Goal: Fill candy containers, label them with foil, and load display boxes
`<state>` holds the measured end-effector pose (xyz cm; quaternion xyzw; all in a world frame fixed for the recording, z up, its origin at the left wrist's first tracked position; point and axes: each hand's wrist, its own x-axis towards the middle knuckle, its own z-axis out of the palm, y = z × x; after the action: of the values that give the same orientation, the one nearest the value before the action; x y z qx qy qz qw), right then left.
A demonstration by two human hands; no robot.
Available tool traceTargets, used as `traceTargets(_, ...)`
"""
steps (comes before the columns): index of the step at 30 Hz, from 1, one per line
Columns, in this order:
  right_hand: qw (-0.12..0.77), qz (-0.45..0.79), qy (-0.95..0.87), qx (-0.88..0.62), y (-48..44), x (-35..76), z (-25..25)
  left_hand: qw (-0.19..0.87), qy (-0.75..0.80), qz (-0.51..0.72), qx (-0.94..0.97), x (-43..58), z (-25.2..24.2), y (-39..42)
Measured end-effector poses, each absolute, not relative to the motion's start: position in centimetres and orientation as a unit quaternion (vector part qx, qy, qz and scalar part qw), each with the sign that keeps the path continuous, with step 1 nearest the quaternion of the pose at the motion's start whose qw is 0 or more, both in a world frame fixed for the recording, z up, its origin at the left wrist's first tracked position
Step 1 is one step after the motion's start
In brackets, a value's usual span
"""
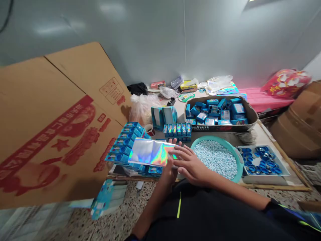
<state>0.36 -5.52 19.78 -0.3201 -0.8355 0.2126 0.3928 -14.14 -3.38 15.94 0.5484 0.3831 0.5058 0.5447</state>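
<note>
A flat, shiny holographic silver piece (147, 150), like a folded sheet or packet, lies across the front of the table. My left hand (168, 171) grips its right end, thumb in front and fingertips showing past the far edge. Over that same end my right hand (194, 165) rests with its fingers stretched out and spread. Under and left of the silver piece stand rows of small blue boxes (121, 149) with round blue tops. Just right of my hands is a turquoise basin (239, 162) full of small pale blue-white pieces (215, 159).
A large cardboard sheet (57, 134) rises at left. Small blue boxes (213, 112) fill a tray (252, 117) behind the basin. At right, a white box (283, 167) holds blue round parts (265, 160). Upright blue packs (164, 115) and a cup (149, 130) stand mid-table.
</note>
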Motion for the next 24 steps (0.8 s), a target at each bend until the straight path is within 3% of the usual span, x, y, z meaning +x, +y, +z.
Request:
traceTargets(4, 0.514, 0.275, -0.709, -0.397, -4.1, 0.7, 18.9, 0.603, 0.393, 0.573, 0.392, -15.3, 18.2, -4.2)
traceTargets(9, 0.484, 0.532, -0.569, -0.398, -3.0, 1.2, 18.1, 0.617, 0.425, 0.581, 0.319, -16.3, 18.8, -3.1)
traceTargets(11, 0.482, 0.581, -0.527, -0.39, -2.9, 1.2, 18.1, 0.624, 0.438, 0.56, 0.324, -17.0, 18.5, -2.7)
traceTargets(14, 0.51, 0.57, -0.498, -0.408, -2.8, 1.4, 18.2, 0.642, 0.459, 0.489, 0.371, -18.2, 18.6, -2.4)
traceTargets(17, 0.539, 0.528, -0.497, -0.428, -2.8, 2.2, 18.5, 0.67, 0.475, 0.274, 0.5, -19.2, 19.8, -2.8)
traceTargets(19, 0.55, 0.487, -0.516, -0.441, -2.8, 2.9, 18.6, 0.621, 0.457, 0.139, 0.622, -19.4, 21.2, -3.4)
traceTargets(20, 0.552, 0.466, -0.529, -0.446, -2.9, 3.3, 18.6, 0.572, 0.442, 0.129, 0.679, -19.3, 21.9, -3.6)
traceTargets(24, 0.517, 0.409, -0.598, -0.456, -3.6, 4.2, 18.4, 0.279, 0.398, 0.325, 0.811, -18.4, 23.7, -3.8)
